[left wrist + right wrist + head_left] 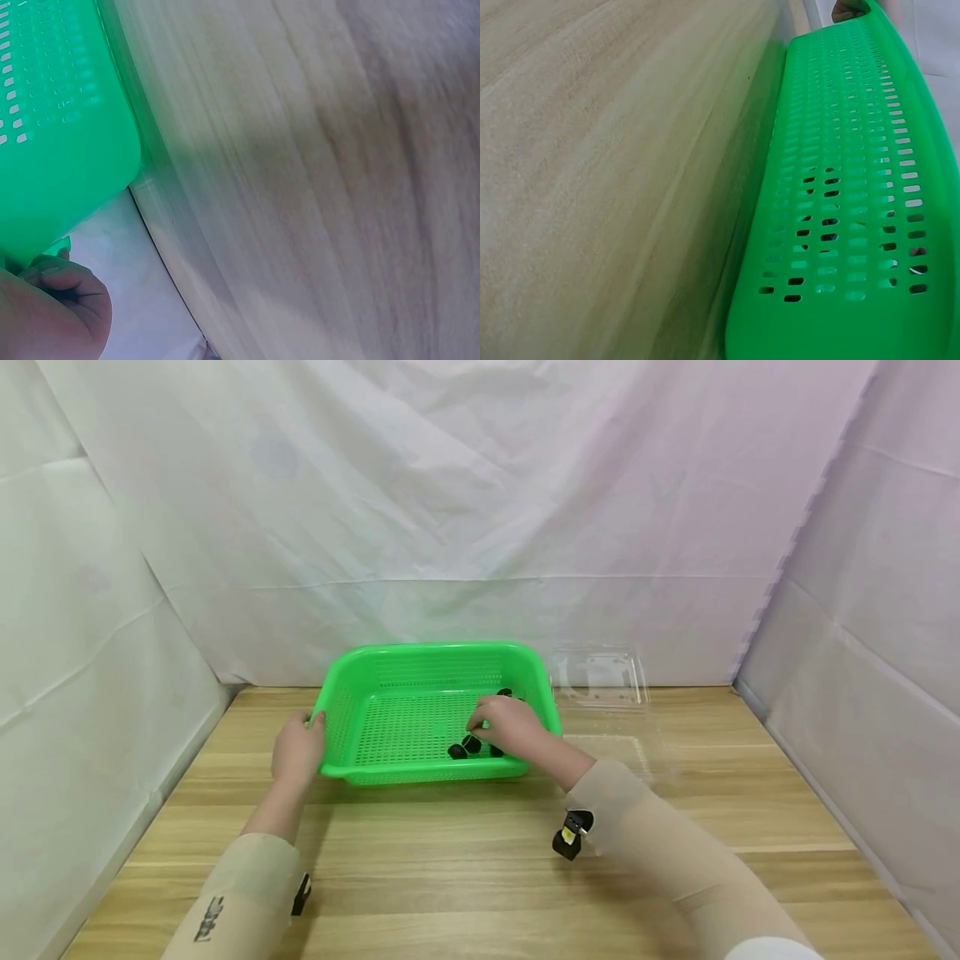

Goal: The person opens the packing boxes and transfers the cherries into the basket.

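A green plastic basket (405, 768) with slotted walls sits on the table. My left hand (298, 747) grips its left rim, thumb over the edge. My right hand (506, 724) reaches inside at the right, fingers bent and fingertips close together, just above a small black lump (472, 744). A thin pale line shows between fingertips and lump; whether the fingers pinch anything is unclear. Another black lump (457, 752) lies to the left, and more dark pieces are partly hidden around the hand. Through the slots in the right wrist view, dark bits show behind the basket wall (840, 247).
Right of the basket, a clear plastic clamshell box (603, 681) lies opened out, partly behind my right forearm. The wooden table (435, 877) extends to the front. White sheeting (465, 510) hangs behind and at both sides.
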`<state>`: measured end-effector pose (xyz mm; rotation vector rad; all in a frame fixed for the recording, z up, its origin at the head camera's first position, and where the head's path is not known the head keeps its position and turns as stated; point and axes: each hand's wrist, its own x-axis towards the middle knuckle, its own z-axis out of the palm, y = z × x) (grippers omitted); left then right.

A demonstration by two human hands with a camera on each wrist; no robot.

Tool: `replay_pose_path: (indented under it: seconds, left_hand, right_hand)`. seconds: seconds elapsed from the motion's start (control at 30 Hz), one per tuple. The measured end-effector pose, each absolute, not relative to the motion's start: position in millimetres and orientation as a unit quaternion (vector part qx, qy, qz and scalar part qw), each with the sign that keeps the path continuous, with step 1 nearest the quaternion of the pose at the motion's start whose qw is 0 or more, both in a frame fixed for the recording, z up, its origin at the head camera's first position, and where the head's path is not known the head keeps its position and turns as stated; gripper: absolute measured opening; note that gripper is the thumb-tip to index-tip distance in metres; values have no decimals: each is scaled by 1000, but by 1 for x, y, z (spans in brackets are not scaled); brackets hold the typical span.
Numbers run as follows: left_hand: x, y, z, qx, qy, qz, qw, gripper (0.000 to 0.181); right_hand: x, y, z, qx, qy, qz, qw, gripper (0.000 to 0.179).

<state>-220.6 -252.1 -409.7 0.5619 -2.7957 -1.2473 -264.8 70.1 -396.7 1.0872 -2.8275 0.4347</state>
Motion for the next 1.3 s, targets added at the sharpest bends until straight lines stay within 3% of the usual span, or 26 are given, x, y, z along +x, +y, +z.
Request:
replay_pose_path:
  seconds: [0.67,1.3]
  left_hand:
    - [-218,-248,-407,183,-897,-401,13,61]
    - [-217,-254,-408,188,-898,-398,9,68]
  right_hand:
    - [-264,68,-393,350,-926,136,40,10]
    - [-252,95,-374,332,-929,160,39,11]
